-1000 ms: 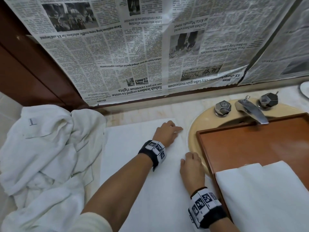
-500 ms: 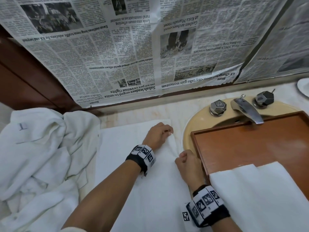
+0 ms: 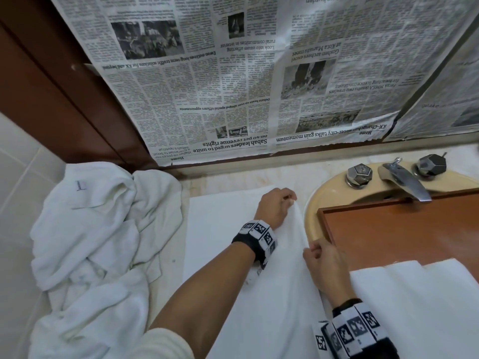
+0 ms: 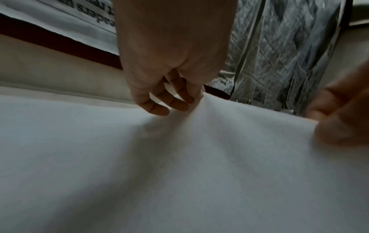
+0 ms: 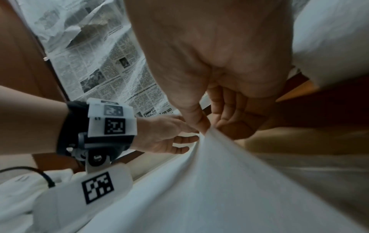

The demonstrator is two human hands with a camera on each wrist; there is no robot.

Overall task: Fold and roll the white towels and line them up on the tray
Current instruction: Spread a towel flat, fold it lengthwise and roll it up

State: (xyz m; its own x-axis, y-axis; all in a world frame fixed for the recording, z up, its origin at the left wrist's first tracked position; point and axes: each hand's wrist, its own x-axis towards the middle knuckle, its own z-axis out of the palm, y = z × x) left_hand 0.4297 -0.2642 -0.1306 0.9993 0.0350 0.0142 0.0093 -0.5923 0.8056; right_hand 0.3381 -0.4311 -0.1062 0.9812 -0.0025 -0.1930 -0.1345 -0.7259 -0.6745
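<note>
A white towel (image 3: pixel 223 250) lies spread flat on the counter left of the sink. My left hand (image 3: pixel 276 206) pinches its right edge at the far corner, and the cloth (image 4: pixel 199 141) rises into a ridge there. My right hand (image 3: pixel 324 263) pinches the same edge nearer to me, lifting the towel (image 5: pixel 219 181) off the counter. The brown wooden tray (image 3: pixel 404 229) sits over the sink on the right. A folded white towel (image 3: pixel 420 307) lies on the tray's near part.
A crumpled heap of white towels (image 3: pixel 98 242) fills the counter's left side. A metal faucet (image 3: pixel 404 177) with two knobs stands behind the tray on the beige sink rim (image 3: pixel 316 203). Newspaper (image 3: pixel 259 73) covers the wall behind.
Both hands lay flat on the towel's right edge a second ago; now they have curled, pinched that edge and raised it off the counter.
</note>
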